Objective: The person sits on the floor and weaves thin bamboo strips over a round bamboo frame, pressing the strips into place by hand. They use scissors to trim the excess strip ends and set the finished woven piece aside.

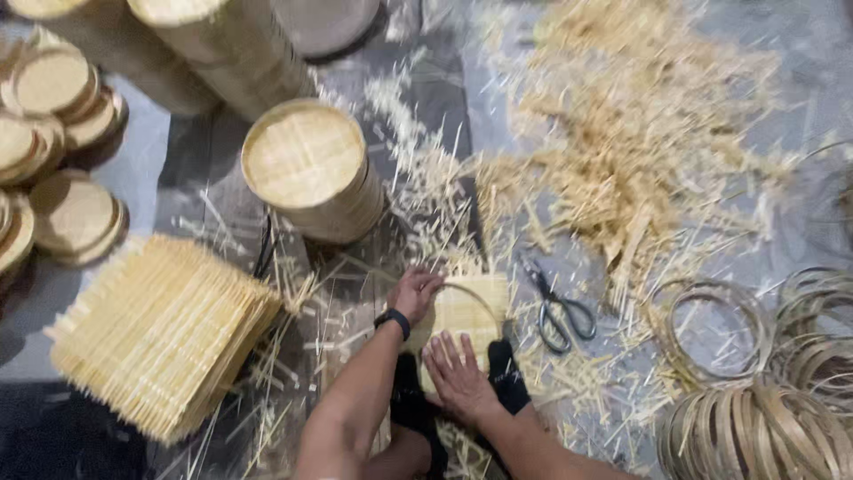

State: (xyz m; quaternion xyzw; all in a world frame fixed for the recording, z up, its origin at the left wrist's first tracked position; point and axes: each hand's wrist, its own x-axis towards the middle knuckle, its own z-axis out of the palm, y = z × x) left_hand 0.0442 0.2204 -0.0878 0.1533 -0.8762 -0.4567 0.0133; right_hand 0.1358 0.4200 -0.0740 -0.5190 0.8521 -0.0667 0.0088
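Note:
A square woven bamboo mat (464, 311) lies on the floor with a thin bamboo ring on top of it. My left hand (414, 293), with a black band at the wrist, grips the ring's left edge. Flat on the mat's near side rests my right hand (455, 375), fingers spread, pressing down. Two dark-socked feet sit just below the mat, one on each side of my right hand.
Black-handled scissors (558, 309) lie right of the mat. A stack of square woven mats (160, 333) sits at left. A round stack of finished trays (311, 169) stands behind, more trays (53, 133) far left. Loose bamboo rings (755, 418) pile at right. Trimmings (622, 151) cover the floor.

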